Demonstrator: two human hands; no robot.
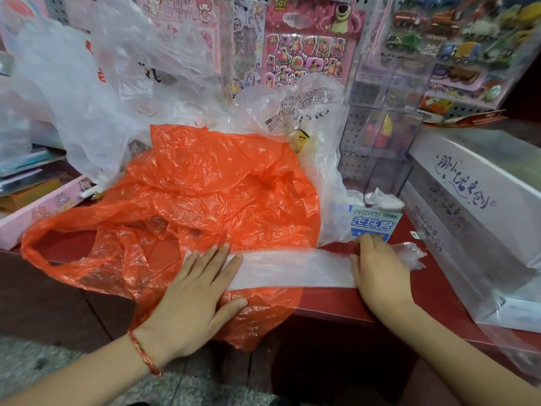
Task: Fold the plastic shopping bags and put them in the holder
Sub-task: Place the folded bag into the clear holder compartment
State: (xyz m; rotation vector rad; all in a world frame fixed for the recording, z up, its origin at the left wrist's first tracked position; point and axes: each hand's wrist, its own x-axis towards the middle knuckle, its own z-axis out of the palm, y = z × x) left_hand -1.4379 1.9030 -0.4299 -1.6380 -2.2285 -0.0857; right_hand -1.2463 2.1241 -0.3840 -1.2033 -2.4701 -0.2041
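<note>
A clear plastic bag folded into a long flat strip (295, 269) lies along the front edge of the red counter (336, 306). My left hand (199, 294) presses flat on the strip's left end, fingers straight. On the right end my right hand (380, 273) lies flat, and the crumpled handles (412, 256) stick out beyond it. Under the strip's left part spreads a crumpled orange bag (205, 206). Behind it stand several loose clear bags (96, 92), one with black print (307, 112). A small blue-and-white box (376, 225) holds folded clear bags (383, 200) in its top.
White boxes (468, 206) with dark writing are stacked at the right. A clear acrylic display (380, 136) stands behind the small box. A pink box (44, 212) lies at the left. Sticker sheets (310, 45) and toy packs hang on the pegboard behind.
</note>
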